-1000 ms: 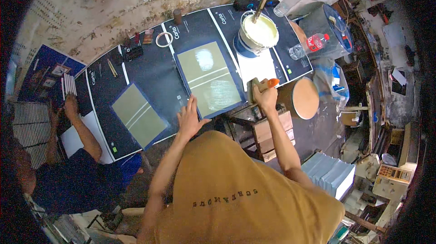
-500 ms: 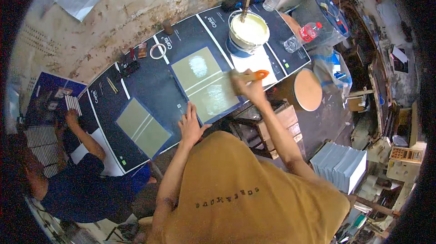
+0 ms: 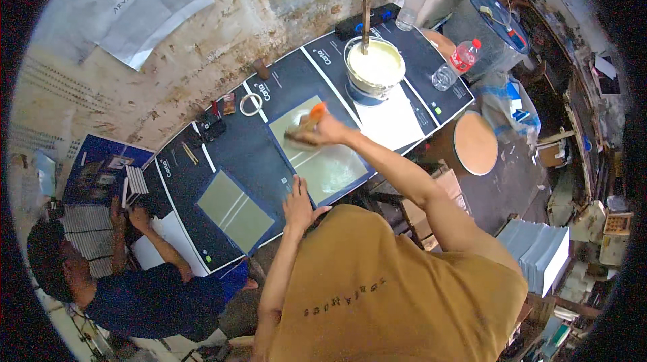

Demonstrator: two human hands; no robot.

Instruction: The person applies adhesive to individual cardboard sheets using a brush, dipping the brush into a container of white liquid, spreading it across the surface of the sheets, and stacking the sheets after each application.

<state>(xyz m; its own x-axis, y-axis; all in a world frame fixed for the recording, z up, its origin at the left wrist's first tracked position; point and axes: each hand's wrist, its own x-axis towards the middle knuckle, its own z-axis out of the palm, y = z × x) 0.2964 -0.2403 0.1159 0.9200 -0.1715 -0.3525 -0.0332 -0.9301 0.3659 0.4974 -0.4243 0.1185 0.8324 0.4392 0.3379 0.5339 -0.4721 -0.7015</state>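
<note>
My right hand (image 3: 330, 129) is closed round a wide brush with an orange handle (image 3: 317, 111). Its bristle end, partly hidden by the hand, is over the upper half of a grey-green sheet with a blue border (image 3: 337, 162). Two pale stripes cross that sheet, and its lower half shines wet. My left hand (image 3: 298, 206) rests at the sheet's lower left edge, fingers stretched out, holding nothing. Beyond the sheet stands a bucket of cream-coloured paste (image 3: 375, 69), a wooden stick (image 3: 366, 8) upright in it. A similar smaller sheet (image 3: 236, 210) lies to the left.
On the black table (image 3: 246, 150) are a roll of tape (image 3: 251, 104), a clear bottle (image 3: 413, 5) and a red-labelled bottle (image 3: 458, 64). A co-worker (image 3: 151, 301) handles pale strips at the left. A round stool (image 3: 475, 143) and a stack of grey boards (image 3: 532, 254) stand right.
My right hand has swept the brush from the sheet's right edge leftward onto its upper half. My left hand stays at the edge. The co-worker's hands have come together by the pale strips.
</note>
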